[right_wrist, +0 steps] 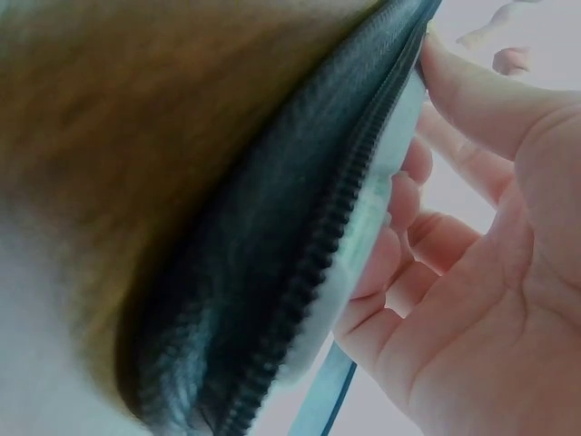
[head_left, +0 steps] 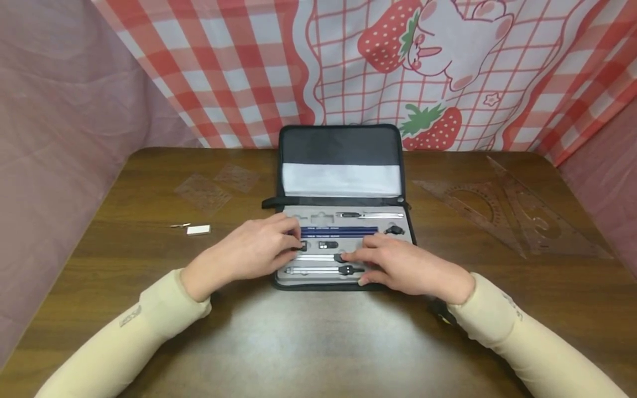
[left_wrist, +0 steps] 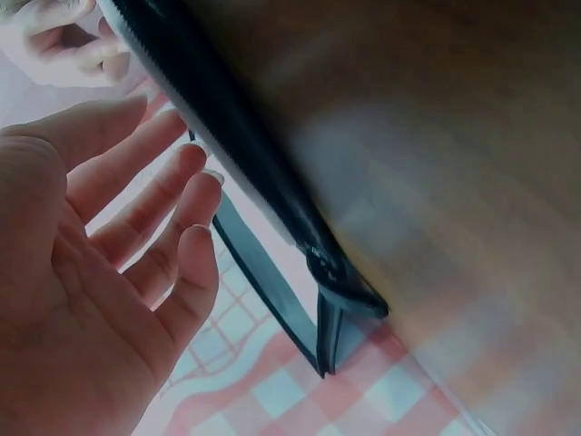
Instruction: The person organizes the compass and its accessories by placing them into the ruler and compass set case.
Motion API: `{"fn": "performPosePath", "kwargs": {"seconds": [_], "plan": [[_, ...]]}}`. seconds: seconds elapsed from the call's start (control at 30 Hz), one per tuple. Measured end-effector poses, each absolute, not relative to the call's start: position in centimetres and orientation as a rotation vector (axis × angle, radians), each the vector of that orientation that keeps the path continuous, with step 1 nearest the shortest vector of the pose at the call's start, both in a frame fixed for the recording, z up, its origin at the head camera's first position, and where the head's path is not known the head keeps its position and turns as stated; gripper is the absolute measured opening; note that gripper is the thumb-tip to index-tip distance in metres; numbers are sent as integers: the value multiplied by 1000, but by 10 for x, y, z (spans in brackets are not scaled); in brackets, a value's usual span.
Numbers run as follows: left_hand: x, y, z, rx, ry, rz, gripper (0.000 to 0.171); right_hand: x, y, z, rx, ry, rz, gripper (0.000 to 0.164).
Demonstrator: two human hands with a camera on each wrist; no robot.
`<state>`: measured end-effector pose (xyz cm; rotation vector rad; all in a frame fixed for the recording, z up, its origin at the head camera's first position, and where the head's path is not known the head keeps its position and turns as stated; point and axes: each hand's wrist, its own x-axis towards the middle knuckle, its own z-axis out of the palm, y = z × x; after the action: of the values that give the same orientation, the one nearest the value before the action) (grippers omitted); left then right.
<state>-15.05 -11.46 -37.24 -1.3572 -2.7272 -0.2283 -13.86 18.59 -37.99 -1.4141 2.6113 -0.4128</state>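
A black zippered case (head_left: pixel 342 126) lies unfolded on the table, with drawing tools in its grey tray. My left hand (head_left: pixel 261 243) is over the tray's left side, thumb and fingertips pinching a small black-and-silver piece (head_left: pixel 303 246); in the left wrist view the fingers are bent and the piece is hidden. With an outstretched index finger my right hand (head_left: pixel 405 262) touches the black head of a compass (head_left: pixel 318 257), its thumb at the case's front rim. A second compass (head_left: pixel 318 270) lies in front, dark blue pencils (head_left: pixel 343 232) behind. Beside the small piece sits a black sharpener-like item (head_left: pixel 328 245).
A white eraser (head_left: pixel 199 230) and a thin metallic piece (head_left: pixel 180 225) lie left of the case. Clear stencil sheets (head_left: pixel 203 193) are behind them. Two transparent set squares (head_left: pixel 537 215) lie at the right. A dark object (head_left: pixel 442 312) shows partly under the right sleeve.
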Motion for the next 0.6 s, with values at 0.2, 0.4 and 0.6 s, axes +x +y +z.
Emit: {"fn": "performPosePath", "kwargs": {"seconds": [0.2,0.4,0.6], "plan": [[-160,-142,-361,-1245,-2795,-282,23,-138,186,-381,-1417,2608,-407,48],[-176,-196,-350,-999,-2981,-262,25,-139,186,-381,-1436,2603,-422,49],[-182,-243,-349,-945,-3130,-289,30,-139,186,-379,-1431,2599,-433,49]]}}
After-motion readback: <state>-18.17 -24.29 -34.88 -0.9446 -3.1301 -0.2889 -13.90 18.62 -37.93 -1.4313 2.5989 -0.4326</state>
